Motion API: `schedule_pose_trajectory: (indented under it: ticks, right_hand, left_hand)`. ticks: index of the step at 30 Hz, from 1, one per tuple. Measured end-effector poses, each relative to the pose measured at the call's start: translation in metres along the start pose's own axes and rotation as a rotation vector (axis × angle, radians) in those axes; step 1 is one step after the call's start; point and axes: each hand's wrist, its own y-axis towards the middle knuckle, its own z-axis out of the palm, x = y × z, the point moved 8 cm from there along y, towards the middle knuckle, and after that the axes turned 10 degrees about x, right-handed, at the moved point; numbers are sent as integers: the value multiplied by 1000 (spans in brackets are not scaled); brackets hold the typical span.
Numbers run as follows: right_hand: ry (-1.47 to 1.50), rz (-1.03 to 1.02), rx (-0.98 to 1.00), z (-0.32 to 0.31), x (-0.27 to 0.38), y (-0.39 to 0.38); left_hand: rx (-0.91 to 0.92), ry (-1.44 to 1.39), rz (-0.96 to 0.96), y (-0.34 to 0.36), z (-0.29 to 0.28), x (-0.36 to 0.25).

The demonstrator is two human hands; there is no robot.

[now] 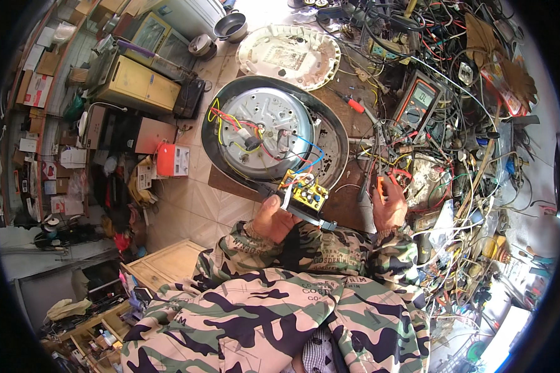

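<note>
An open appliance housing (pixel 210 132), dark-rimmed and oval, holds a round metal pan (pixel 242 107) turned bottom up, with red, yellow and blue wires across it. At its near end a yellow circuit board (pixel 306 191) with small components stands in a dark, curved panel. My left hand (pixel 272 219) grips that panel's near left edge, thumb uppermost. To the right of the housing, my right hand (pixel 390 204) is closed around a tool with an orange handle (pixel 381 185). The fingers partly cover this tool, so its exact kind is unclear.
A multimeter (pixel 418 102) lies at the right among heaped cables and parts. A red-handled probe-like tool (pixel 354 104) rests beyond the housing. Farther off sits a dirty white oval cover (pixel 289 56). A red-and-white box (pixel 172 160) stands on the tiled floor at left.
</note>
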Motion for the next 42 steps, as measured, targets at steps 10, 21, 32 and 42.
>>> schedule_pose_trajectory:
  ticks: [10,21,32,42]
  right_hand:
    - [501,-432,332,5,160,30]
    - [803,-289,707,56,161,39]
    - [633,-311,776,53,177,44]
    - [511,-474,687,41,187,40]
  left_hand:
    - [38,173,49,5,6,-12]
    - [-169,97,166,-13,-1,-28]
    - [-345,145,150,-25,-16,-22]
    - [-366,249,116,-22,0,-33]
